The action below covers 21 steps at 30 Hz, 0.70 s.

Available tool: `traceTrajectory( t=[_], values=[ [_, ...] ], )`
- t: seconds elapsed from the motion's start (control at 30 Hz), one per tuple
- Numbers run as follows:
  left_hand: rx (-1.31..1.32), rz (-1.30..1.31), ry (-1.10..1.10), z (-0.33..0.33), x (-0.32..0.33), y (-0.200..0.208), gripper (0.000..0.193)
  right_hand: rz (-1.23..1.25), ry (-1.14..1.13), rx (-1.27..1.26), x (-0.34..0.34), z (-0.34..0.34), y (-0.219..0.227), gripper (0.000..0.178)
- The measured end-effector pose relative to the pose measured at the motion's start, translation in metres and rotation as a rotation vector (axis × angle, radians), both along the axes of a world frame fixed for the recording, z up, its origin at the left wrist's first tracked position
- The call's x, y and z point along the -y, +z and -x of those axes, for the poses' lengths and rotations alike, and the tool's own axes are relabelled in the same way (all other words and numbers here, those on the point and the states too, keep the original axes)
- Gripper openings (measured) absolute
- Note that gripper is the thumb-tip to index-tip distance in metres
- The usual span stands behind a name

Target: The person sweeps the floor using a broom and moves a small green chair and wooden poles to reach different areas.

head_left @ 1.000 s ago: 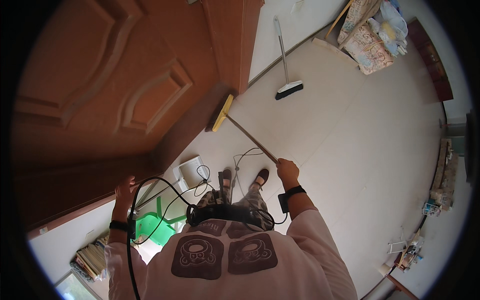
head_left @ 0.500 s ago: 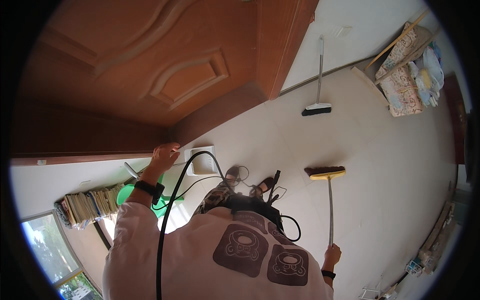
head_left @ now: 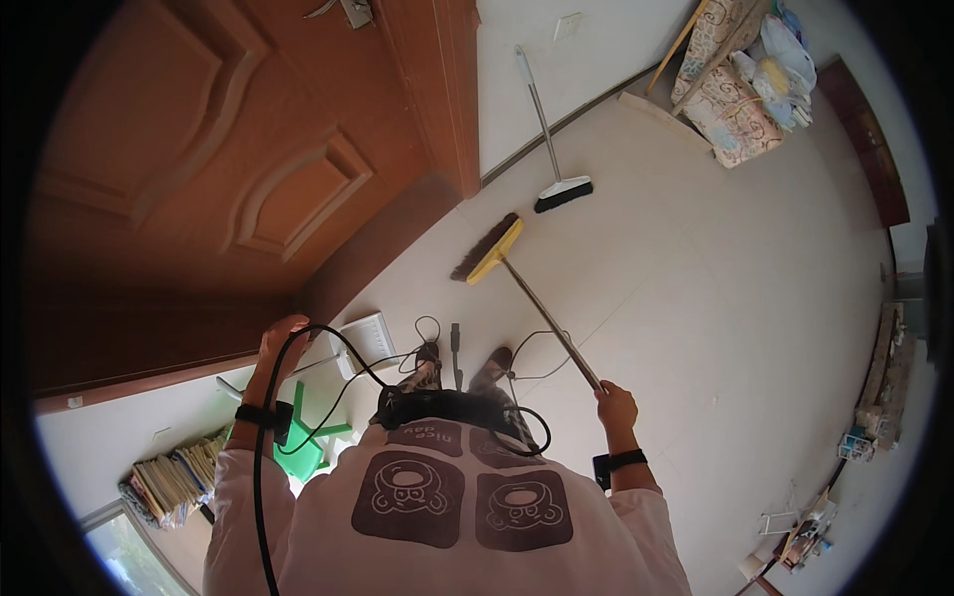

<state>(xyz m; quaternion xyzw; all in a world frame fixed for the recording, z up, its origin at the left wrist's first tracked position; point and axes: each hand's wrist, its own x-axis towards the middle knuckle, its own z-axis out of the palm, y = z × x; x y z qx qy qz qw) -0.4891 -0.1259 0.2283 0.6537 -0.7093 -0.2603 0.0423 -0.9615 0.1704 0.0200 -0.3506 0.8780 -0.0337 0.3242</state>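
My right hand [head_left: 617, 407] is closed around the upper end of a long metal handle. This broom [head_left: 497, 250] has a yellow head with dark brown bristles, which rests on the floor ahead, close to the door side. My left hand [head_left: 285, 341] is raised beside the brown door, its fingers loosely bent and holding nothing I can see; a black cable crosses in front and hides part of it. A white dustpan [head_left: 366, 343] lies on the floor beyond that hand, and its long handle passes behind my left forearm.
A second broom [head_left: 563, 192], white with black bristles, leans against the wall ahead. The panelled brown door [head_left: 248, 149] fills the upper left. A green stool [head_left: 306, 437] and stacked papers [head_left: 179, 477] stand at left. Rolled patterned material [head_left: 730, 124] and bags sit far right. Cables hang by my feet.
The yellow broom has swung from the right to the left ahead of me, its head turning toward the door. My right hand has moved forward and left. The view has turned.
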Motion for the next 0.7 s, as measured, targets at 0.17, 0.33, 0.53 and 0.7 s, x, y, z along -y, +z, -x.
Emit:
traceTrajectory(
  t=[0.17, 0.33, 0.53, 0.7],
  values=[
    [-0.030, 0.047, -0.114, 0.015, 0.005, 0.017, 0.025, -0.082, 0.130, -0.057, 0.044, -0.003, -0.023, 0.027],
    [0.022, 0.092, -0.071, 0.024, 0.016, 0.015, 0.024, -0.148, -0.115, -0.076, -0.045, 0.036, -0.029, 0.022],
    [-0.158, 0.210, -0.264, 0.067, 0.054, -0.010, 0.021, -0.112, -0.273, -0.225, -0.176, 0.059, -0.017, 0.017],
    [-0.203, 0.244, -0.264, 0.139, 0.112, -0.023, 0.022, 0.025, -0.470, -0.231, -0.240, 0.024, -0.017, 0.023]
  ],
)
